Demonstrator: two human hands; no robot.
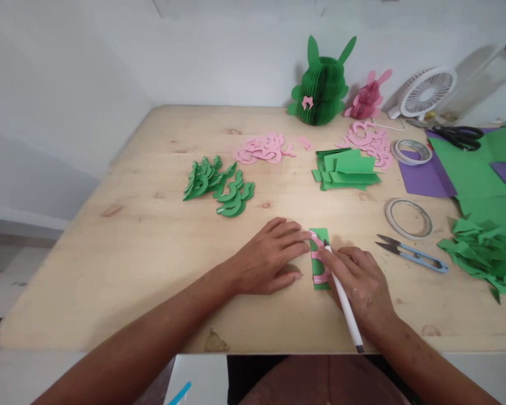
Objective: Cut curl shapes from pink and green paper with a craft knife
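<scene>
My right hand (360, 284) grips a white pen (346, 306), its dark tip at the edge of a pink paper cutout (319, 254). That curvy cutout lies on a narrow green paper strip (319, 285) flat on the table. From the left, my left hand (274, 256) rests palm down with fingers stretched out, its fingertips touching the cutout's upper left edge. Farther back are a heap of green cutouts (231, 197), a heap of pink cutouts (263, 149) and a stack of folded green strips (346, 169).
Thread snips (413, 256) and a tape roll (410, 218) lie right of my right hand, near green scraps (484, 253). Another tape roll (413, 151), black scissors (457, 135) and a white fan (430, 90) sit behind. A green paper rabbit (320, 90) and a pink one (367, 100) stand at the wall.
</scene>
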